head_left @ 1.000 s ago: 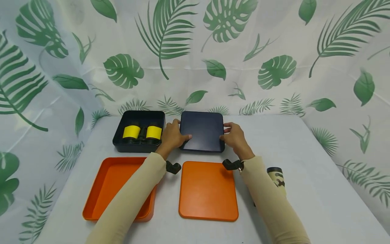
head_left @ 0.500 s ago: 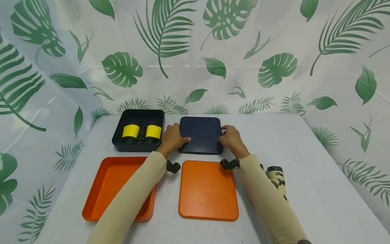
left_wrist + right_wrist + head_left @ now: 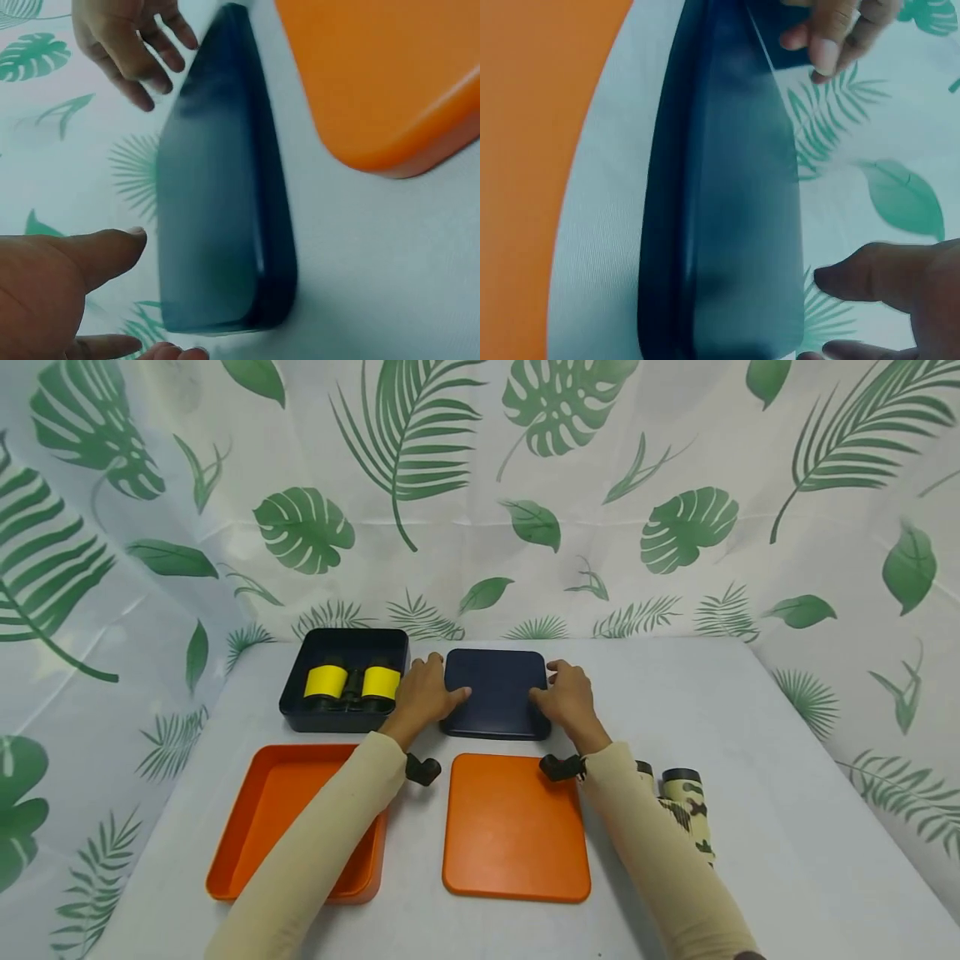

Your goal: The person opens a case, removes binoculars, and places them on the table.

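Observation:
In the head view a dark navy lid (image 3: 497,693) lies flat on the white table, top side up. My left hand (image 3: 426,695) is at its left edge, thumb over the rim, fingers spread. Across from it, my right hand (image 3: 566,697) stands at the right edge with loosely bent fingers. Both wrist views show a gap between each thumb and the lid, fingers apart and not gripping. To the left, a matching navy box (image 3: 303,724) holds black binoculars with yellow barrels (image 3: 326,682).
An orange box (image 3: 225,860) stands at front left, partly under my left sleeve. Nearer me than the navy lid lies an orange lid (image 3: 517,827). Camouflage binoculars (image 3: 688,806) stand to the right, partly behind my right sleeve. A leaf-print sheet (image 3: 450,527) backs the table.
The navy lid has come slightly toward me and down onto the table. My fingers have loosened from its edges, and both hands stay beside it.

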Available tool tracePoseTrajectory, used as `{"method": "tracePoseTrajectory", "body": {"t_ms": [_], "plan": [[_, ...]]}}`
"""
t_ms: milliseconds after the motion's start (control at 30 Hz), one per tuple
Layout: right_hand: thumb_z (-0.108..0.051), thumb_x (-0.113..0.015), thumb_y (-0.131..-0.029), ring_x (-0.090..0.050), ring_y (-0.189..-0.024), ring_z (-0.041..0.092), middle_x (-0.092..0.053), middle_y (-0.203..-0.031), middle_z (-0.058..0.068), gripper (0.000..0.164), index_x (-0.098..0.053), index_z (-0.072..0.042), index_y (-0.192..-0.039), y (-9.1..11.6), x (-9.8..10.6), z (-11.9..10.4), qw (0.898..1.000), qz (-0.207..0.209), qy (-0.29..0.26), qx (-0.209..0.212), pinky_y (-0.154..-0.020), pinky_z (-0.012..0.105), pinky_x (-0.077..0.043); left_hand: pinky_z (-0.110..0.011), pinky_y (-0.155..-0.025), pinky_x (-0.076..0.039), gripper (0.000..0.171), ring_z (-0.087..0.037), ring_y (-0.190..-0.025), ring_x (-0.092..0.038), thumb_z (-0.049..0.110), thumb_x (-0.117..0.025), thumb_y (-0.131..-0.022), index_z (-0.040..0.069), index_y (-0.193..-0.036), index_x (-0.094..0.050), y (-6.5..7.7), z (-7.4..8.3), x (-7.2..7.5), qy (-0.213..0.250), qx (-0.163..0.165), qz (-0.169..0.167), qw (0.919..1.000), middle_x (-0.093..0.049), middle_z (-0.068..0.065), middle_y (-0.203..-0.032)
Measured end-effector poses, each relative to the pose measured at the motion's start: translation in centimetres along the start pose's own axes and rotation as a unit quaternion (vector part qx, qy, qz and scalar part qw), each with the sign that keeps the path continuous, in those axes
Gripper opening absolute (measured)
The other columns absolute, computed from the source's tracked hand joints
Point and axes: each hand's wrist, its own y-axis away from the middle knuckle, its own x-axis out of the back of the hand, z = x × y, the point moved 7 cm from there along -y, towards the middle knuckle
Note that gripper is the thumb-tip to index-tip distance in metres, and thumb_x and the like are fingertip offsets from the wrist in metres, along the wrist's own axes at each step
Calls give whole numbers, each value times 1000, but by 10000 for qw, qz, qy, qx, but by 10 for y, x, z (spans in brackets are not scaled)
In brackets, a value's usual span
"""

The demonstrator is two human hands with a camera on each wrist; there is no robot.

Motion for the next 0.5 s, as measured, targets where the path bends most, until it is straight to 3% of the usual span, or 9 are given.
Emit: {"method": "tracePoseTrajectory", "body": {"t_ms": [267, 500], "plan": [[-28, -74, -96, -48, -129, 42, -59, -134, 21, 68, -49, -4, -155, 8, 0, -27, 9970, 458, -176, 592, -107, 52, -44, -49, -96, -56, 73, -35, -113, -65, 47, -71, -101, 9, -157, -44, 8, -7, 21, 521, -252, 254, 9980, -61, -20, -133], [-35, -78, -95, -46, -129, 40, -58, -136, 22, 75, -46, -8, -158, 13, -5, -55, 9926, 481, -516, 991, -106, 53, -46, -49, -91, -55, 74, -32, -107, -64, 46, -70, -102, 12, -160, -41, 11, -25, 48, 674, -493, 565, 9949, -64, -15, -125]]}}
